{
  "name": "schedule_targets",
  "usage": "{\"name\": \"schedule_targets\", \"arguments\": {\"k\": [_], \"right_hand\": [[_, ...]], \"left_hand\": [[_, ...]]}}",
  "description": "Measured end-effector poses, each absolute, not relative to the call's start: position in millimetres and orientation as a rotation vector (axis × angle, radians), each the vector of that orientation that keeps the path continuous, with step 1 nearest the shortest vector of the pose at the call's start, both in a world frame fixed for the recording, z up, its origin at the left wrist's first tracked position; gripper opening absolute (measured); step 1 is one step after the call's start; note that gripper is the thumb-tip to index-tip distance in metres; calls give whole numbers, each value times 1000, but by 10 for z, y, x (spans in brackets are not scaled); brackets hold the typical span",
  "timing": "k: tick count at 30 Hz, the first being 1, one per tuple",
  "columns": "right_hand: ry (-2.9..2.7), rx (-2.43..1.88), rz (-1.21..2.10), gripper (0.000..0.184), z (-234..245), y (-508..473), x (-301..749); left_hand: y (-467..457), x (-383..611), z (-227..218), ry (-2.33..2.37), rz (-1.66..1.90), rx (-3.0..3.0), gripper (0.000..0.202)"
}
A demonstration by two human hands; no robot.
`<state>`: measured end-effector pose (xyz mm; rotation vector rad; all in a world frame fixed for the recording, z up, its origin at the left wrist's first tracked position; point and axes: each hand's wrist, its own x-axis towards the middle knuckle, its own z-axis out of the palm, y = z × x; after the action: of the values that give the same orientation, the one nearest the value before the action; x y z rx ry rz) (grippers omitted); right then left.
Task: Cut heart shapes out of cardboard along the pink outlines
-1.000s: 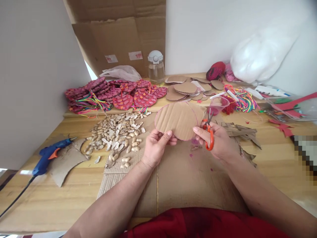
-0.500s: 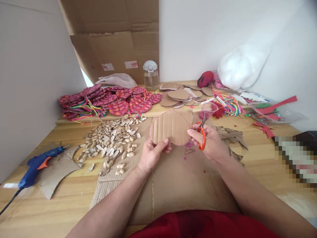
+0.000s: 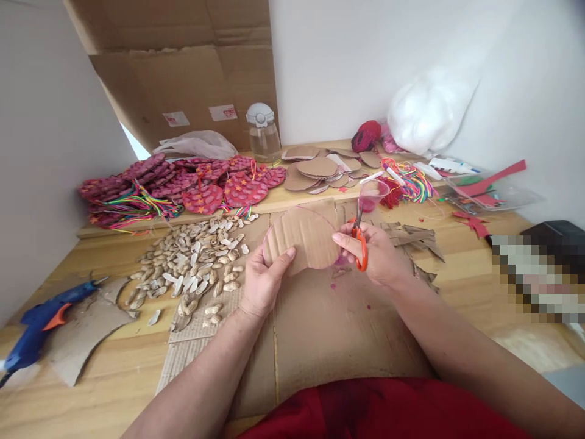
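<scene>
My left hand (image 3: pixel 262 279) pinches the lower left edge of a rounded piece of corrugated cardboard (image 3: pixel 302 239) with a pink line drawn along its rim, holding it above the table. My right hand (image 3: pixel 375 255) grips orange-handled scissors (image 3: pixel 359 239), the blades pointing up along the cardboard's right edge. Both hands hover over a flat cardboard sheet (image 3: pixel 329 329) spread on the wooden table (image 3: pixel 461 274).
Peanut shells (image 3: pixel 194 259) lie left of the hands, a blue glue gun (image 3: pixel 39 317) on a cardboard scrap at far left. Behind are pink decorated pieces (image 3: pixel 183 183), cut cardboard rounds (image 3: pixel 317 167), a jar (image 3: pixel 264 131), coloured cords (image 3: pixel 411 183) and cardboard offcuts (image 3: pixel 414 238).
The view has shifted, so everything sits further left in frame. The cardboard piece has turned a little in my left hand while the scissors stay at its right edge.
</scene>
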<state>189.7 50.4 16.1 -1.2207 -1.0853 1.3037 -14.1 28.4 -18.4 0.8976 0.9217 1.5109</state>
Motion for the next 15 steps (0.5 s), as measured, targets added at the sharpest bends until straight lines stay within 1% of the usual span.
{"name": "schedule_targets", "arguments": {"k": [6,10,12,15], "right_hand": [[-1135,-1246,1306,39,158,474,1878],[-1168,-1214,1186,36,137,508,1904],[-1136,-1179,1149,37,131,541,1931],[-1087,-1162,1213,41,132,570,1952]], "left_hand": [[254,-157,-118,949,1421,870,63],[273,-170,-92,941,1446,780,56],[283,-173,-81,950,1457,728,57],[290,-171,-73,951,1472,695,62]]}}
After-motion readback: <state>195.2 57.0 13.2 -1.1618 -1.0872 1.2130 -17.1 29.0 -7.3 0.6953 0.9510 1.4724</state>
